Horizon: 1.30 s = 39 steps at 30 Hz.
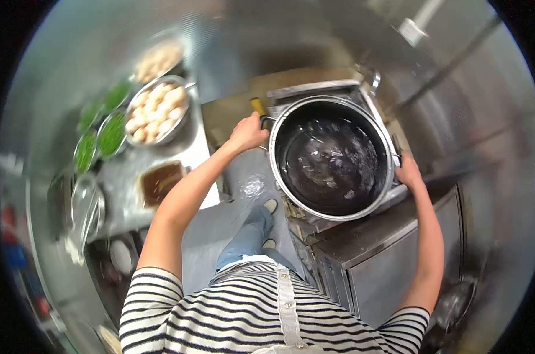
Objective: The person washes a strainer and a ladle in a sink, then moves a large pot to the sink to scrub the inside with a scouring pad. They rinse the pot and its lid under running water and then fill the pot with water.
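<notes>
- Left hand (248,133) was at the pot's (329,98) left handle, fingers (260,121) curled tight around it.
- Right hand (408,174) was at the right handle, fingers wrapped on it, tips hidden by the rim.
- The pot sat on the steel stove unit (373,253), with dark water (332,159) inside.
- The counter (123,171) on my left carried a bowl of pale round pieces (157,109), bowls of greens (111,134) and a tray of brown sauce (160,181).

Both arms bare, extended forward and spread wide apart. Left arm nearly straight, wrist slightly bent. Left hand (248,133) closed, fingers curled, knuckles up. Right arm straight at the elbow. Right hand (408,173) back-up, fingers tucked out of sight, closure not resolvable.
</notes>
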Motion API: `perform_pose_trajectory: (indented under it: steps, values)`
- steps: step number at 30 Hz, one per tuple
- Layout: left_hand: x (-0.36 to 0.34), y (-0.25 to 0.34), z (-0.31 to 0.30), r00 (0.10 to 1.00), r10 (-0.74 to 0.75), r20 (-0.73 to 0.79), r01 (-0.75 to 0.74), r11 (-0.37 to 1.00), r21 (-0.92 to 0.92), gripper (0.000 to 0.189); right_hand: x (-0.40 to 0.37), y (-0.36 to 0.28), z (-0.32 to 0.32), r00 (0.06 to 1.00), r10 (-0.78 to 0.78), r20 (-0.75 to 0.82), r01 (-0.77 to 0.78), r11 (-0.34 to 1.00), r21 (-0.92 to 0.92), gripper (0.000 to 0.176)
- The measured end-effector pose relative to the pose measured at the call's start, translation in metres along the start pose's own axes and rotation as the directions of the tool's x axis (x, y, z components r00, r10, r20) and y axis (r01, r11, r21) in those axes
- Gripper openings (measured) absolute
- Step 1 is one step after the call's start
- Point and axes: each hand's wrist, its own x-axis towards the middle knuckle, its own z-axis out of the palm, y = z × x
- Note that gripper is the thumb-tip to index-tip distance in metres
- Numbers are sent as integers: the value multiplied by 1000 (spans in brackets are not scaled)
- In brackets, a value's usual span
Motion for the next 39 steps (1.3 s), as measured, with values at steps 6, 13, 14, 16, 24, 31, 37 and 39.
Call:
perform_pose_trajectory:
  steps: [6, 13, 14, 16, 24, 31, 37, 39]
  values:
    - [-128, -52, -78, 977, -122, -175, 79, 970, -230, 39, -13, -89, -49, 926, -377, -13, 375, 918, 128, 42]
    - [-325, -115, -183, 855, -389, -344, 227, 876, -426, 31, -81, -282, -75, 687, -726, -42, 710, 658, 251, 30]
    - [-350, -131, -194, 827, -418, -376, 250, 872, -420, 30, -96, -310, -75, 646, -763, -24, 728, 607, 319, 29]
    - [-401, -163, -214, 780, -464, -419, 268, 853, -447, 30, -130, -379, -74, 579, -815, 14, 779, 558, 284, 28]
    - [-580, -296, -301, 565, -644, -516, 407, 761, -505, 35, -203, -626, -4, 287, -957, 51, 873, 283, 398, 31]
    - [-673, -435, -352, 310, -653, -691, 313, 756, -575, 30, -254, -847, 25, -3, -996, 87, 945, 25, 325, 40]
    - [-716, -518, -397, 72, -724, -686, 380, 656, -652, 15, -300, -1034, 35, -148, -984, 95, 958, -119, 261, 37]
    - [-723, -547, -414, 22, -730, -683, 396, 634, -664, 14, -295, -1096, 55, -243, -969, 45, 953, -230, 197, 36]
